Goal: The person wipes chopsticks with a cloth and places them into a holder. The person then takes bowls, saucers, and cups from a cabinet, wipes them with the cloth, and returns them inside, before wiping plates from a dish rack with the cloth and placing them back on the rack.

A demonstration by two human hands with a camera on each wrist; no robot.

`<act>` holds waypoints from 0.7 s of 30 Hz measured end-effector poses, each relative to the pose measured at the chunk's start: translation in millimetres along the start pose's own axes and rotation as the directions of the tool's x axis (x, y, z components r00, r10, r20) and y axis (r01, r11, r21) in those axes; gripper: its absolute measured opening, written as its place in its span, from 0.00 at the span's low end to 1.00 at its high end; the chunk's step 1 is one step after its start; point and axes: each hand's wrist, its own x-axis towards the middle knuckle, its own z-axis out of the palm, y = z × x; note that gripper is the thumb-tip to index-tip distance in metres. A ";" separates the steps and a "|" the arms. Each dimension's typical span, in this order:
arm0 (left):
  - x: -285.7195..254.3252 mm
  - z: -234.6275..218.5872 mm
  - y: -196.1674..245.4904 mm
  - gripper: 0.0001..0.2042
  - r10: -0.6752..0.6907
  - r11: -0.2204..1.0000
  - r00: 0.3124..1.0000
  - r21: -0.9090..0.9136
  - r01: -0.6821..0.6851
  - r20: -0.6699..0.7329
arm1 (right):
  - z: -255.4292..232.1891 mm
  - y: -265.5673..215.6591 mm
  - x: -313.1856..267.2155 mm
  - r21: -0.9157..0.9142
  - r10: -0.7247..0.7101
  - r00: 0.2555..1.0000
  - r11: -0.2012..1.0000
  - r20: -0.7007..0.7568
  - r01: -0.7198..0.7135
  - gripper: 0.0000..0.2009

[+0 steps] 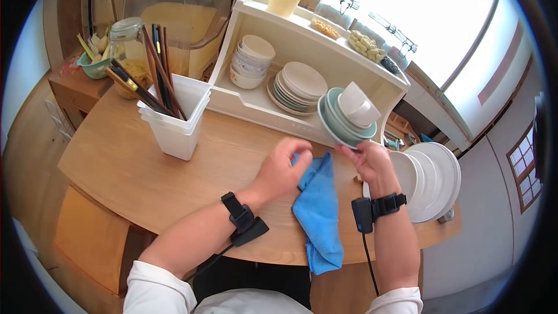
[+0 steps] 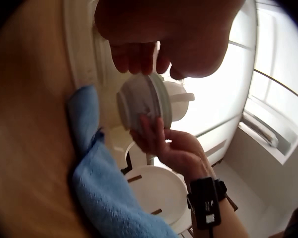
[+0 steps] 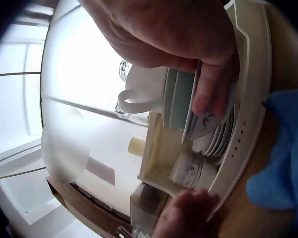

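Note:
My right hand (image 1: 372, 164) holds a tilted stack of bowls (image 1: 330, 121) from below, in front of the shelf. Its fingers curl against the lowest bowl (image 3: 206, 121), which is white with a patterned rim; pale green ones nest inside. A white mug (image 1: 354, 103) with a handle sits in the top bowl. To the left, my left hand (image 1: 279, 166) hovers with loosely bent fingers and nothing in its grasp. In the left wrist view, its fingertips come near the stack's edge. A blue cloth (image 1: 319, 215) lies rumpled on the table between my forearms.
A white shelf (image 1: 261, 107) holds stacked bowls (image 1: 250, 61) and plates (image 1: 302, 81), with a yellow cup (image 1: 283, 1) and several jars on top. White containers (image 1: 177, 134) with chopsticks stand left on the wooden table (image 1: 116, 151). Large white plates (image 1: 439, 180) stand at the right.

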 end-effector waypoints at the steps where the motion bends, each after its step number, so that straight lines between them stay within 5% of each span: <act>1: 6.2 -6.6 6.2 0.14 -0.019 1.000 0.985 -0.016 0.016 -0.170 | 1.5 4.1 -7.5 0.012 -0.006 1.000 1.000 0.009 0.006 0.15; 2: 10.6 -12.1 11.1 0.15 -0.040 0.999 0.941 -0.039 0.028 -0.336 | 4.1 10.0 -15.2 0.002 0.006 0.999 1.000 0.041 -0.006 0.15; 5: 15.9 -30.4 13.8 0.17 -0.010 1.000 0.908 0.014 0.017 -0.419 | 18.2 25.3 -36.3 -0.049 0.056 0.992 0.997 0.113 -0.051 0.15; 9: 4.6 -43.8 19.0 0.20 -0.186 0.977 0.915 -0.164 0.135 -0.357 | 42.8 48.3 -50.8 -0.016 0.154 0.972 0.988 0.177 -0.154 0.17; 13: -13.8 -52.9 20.2 0.20 -0.022 0.987 0.903 0.134 0.087 -0.428 | 62.1 71.0 -55.3 0.017 0.194 0.944 0.978 0.266 -0.206 0.18; 21: -27.9 -75.9 7.6 0.19 -0.178 0.983 0.841 -0.061 0.171 -0.510 | 90.5 90.3 -64.7 -0.014 0.223 0.934 0.974 0.280 -0.228 0.22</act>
